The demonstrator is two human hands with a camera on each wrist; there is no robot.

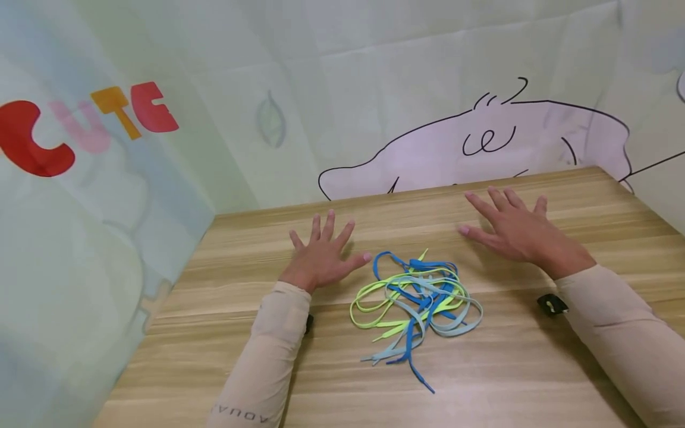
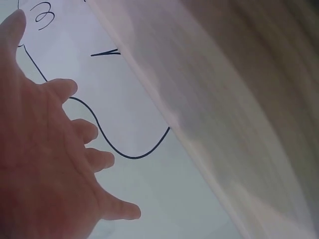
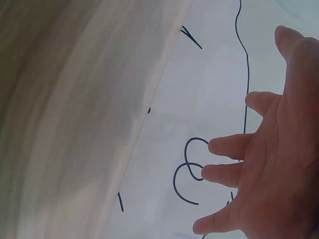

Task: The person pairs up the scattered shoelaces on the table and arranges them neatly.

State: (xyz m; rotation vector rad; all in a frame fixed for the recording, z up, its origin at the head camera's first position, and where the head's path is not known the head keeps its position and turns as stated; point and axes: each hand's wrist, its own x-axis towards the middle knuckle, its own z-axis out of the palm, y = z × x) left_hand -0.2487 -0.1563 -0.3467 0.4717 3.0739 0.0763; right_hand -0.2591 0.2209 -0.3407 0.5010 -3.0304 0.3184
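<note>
A loose tangle of flat shoelaces [image 1: 423,303] in blue, yellow-green and pale blue lies on the wooden table between the two hands. My left hand [image 1: 323,255] is to the left of the pile and a little farther back, fingers spread and thumb pointing toward the laces. On the other side, my right hand [image 1: 511,229] is palm down beyond the pile's right edge, its fingers spread too. Both wrist views show the palms, the left palm [image 2: 45,154] and the right palm [image 3: 279,164], with nothing held.
The wood-grain table [image 1: 257,238] ends at a back edge close beyond the fingertips. Behind it hangs a pale curtain [image 1: 299,71] with a line-drawn figure and coloured letters. Beige sleeves cover both forearms, and a small black device [image 1: 552,304] sits under the right wrist.
</note>
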